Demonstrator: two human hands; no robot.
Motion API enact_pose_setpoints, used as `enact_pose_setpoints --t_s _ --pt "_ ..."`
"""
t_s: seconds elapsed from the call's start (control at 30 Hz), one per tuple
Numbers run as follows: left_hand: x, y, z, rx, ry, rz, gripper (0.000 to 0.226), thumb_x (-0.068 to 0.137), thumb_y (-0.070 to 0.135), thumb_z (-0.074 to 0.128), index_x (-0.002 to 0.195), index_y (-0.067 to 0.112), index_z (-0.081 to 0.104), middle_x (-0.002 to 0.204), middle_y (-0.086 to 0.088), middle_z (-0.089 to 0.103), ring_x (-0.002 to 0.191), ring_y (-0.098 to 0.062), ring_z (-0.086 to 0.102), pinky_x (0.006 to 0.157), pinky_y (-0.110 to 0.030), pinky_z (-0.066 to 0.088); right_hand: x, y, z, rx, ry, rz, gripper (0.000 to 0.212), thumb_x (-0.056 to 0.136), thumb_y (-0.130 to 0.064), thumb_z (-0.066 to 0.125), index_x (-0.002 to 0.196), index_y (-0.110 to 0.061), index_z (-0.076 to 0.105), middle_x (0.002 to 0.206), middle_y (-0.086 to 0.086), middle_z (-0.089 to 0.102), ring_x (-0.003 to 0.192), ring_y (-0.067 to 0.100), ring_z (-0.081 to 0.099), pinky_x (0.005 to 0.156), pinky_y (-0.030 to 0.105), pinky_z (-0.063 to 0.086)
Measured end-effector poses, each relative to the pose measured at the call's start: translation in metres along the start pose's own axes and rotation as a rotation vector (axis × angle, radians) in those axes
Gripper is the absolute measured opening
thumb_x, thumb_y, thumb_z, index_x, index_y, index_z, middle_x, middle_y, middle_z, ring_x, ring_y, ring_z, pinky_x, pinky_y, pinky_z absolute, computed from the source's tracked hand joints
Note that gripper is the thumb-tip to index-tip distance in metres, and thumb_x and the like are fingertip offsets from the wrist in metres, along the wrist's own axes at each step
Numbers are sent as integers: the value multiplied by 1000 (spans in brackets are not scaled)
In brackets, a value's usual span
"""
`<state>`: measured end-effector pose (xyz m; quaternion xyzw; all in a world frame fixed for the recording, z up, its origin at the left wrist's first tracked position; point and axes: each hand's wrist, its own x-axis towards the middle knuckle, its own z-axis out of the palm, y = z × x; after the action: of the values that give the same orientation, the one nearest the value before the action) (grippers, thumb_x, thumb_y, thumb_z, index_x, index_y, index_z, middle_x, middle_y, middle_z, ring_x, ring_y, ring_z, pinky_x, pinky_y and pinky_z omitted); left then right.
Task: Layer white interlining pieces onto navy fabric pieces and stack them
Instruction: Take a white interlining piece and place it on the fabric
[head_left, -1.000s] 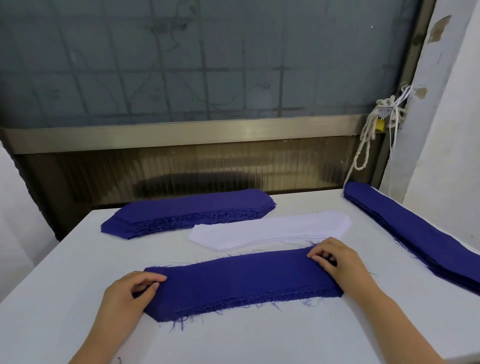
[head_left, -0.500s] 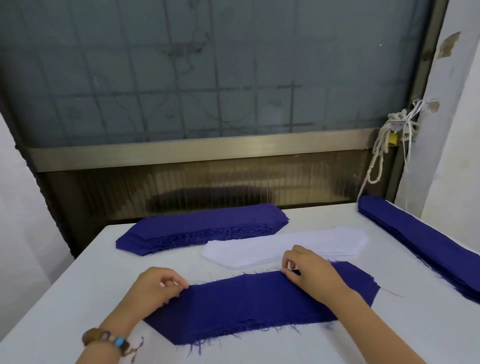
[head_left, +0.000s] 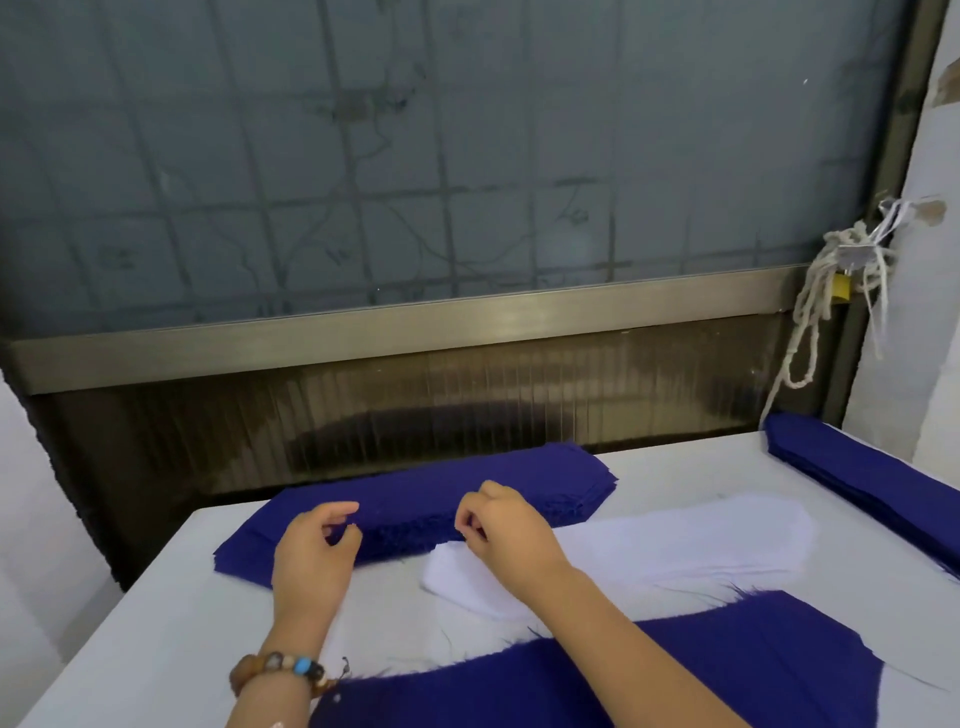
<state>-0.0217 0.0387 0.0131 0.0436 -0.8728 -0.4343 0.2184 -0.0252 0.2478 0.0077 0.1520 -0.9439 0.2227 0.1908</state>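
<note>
Left hand (head_left: 317, 558) loosely curled, empty, over far navy stack (head_left: 441, 493) edge. Right hand (head_left: 501, 530) curled at white interlining stack (head_left: 675, 540) end (pinching or not: cannot tell). Navy piece (head_left: 675, 670) nearest.

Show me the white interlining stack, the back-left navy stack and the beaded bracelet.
white interlining stack (head_left: 691, 540), head view, middle of its top piece.
back-left navy stack (head_left: 415, 483), head view, top surface near its middle.
beaded bracelet (head_left: 283, 667), head view, beads on top of the wrist.
</note>
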Motion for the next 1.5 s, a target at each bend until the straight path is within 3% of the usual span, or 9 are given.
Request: enact_pose_setpoints --t_s 0.13,0.37,0.53,0.77,0.83,0.93,1.07,1.33,1.5 --pt "16 -12 4 99 39 -11 30 92 6 62 121 11 66 124 -7 62 116 -24 56 96 -39 46 30 -9 19 44 -11 -6 15 97 -15 51 109 -17 60 109 1 52 103 17 49 85 29 49" --pt "23 -27 14 256 128 57 20 91 15 64 109 21 71 108 2 68 103 -18 57 86 -38 49 63 -17 40 74 -58 -5 16 97 -18 52 111 -17 60 111 2 54 107 19 48 90 32 47" --pt "25 -35 18 232 163 84 19 92 13 63 106 22 72 104 2 68 101 -18 56 84 -38 48 67 -16 50 123 2 7 22 96 -28 55 117 -23 58 110 -3 56 105 14 49 86 29 49" --pt "28 -38 18 180 175 131 20 91 8 63 107 17 73 99 0 68 97 -20 55 85 -37 47 61 -7 69 136 142 68 18 95 -28 57 107 -18 67 108 -1 56 103 15 50 88 23 44" --pt "29 -39 18 188 185 131 22 91 9 64 110 16 71 104 -1 68 102 -22 56 88 -38 46 61 -5 70 122 143 42 23 96 -26 56 115 -18 65 112 -1 56 107 15 49 91 23 42" --pt "32 -42 19 285 195 62 37 91 22 65 128 18 61 128 -5 61 122 -24 49 101 -39 41 62 -4 72 45 118 2 36 98 -27 51 133 -20 56 131 0 54 122 15 44 103 25 36" --pt "36 -47 17 306 151 -150 70 91 43 63 150 18 35 158 -13 27 147 -30 19 118 -44 25 63 -2 77 -32 29 18 44 102 -33 41 146 -25 39 149 -4 41 139 11 34 112 22 24" --pt "41 -55 20 302 96 -220 84 91 51 58 154 11 22 162 -12 16 150 -28 11 122 -42 16 66 -1 78 -52 -16 71 45 103 -35 36 147 -27 35 150 -2 41 138 12 36 112 23 28" --pt "40 -55 21 283 141 -179 79 90 47 62 151 9 31 159 -10 27 150 -27 14 122 -44 16 63 -1 76 -38 -7 68 44 103 -34 37 147 -26 37 149 -3 42 138 12 36 112 23 27"
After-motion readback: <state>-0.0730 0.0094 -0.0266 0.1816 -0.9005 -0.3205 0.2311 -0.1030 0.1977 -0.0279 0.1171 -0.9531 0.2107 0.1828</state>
